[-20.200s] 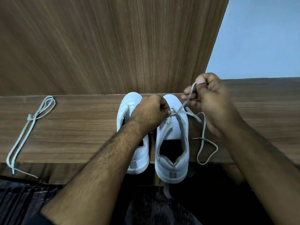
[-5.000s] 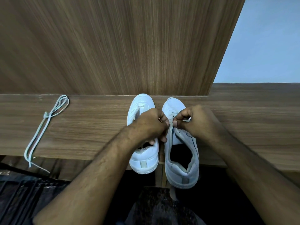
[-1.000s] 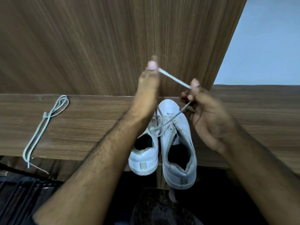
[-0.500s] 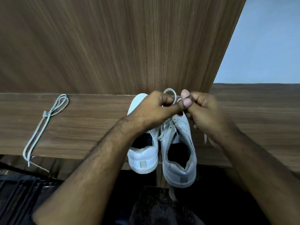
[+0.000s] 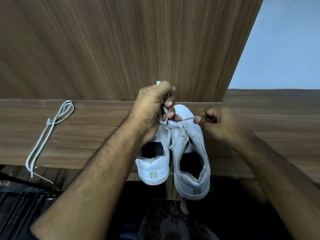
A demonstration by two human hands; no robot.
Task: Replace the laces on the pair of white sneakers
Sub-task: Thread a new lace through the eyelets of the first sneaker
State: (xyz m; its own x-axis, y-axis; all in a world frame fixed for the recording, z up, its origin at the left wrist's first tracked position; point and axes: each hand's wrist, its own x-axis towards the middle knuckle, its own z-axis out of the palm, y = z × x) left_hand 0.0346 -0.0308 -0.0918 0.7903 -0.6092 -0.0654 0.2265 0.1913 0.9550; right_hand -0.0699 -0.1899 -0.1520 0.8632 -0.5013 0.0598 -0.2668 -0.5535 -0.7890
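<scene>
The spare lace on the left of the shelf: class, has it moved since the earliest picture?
No. The spare lace lies as before, its loop near the back panel and its ends trailing over the shelf's front edge.

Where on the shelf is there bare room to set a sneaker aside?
Bare wood lies between the spare lace and the left hand, and right of the right hand. The middle is crowded: both sneakers and the lace both hands grip.
</scene>
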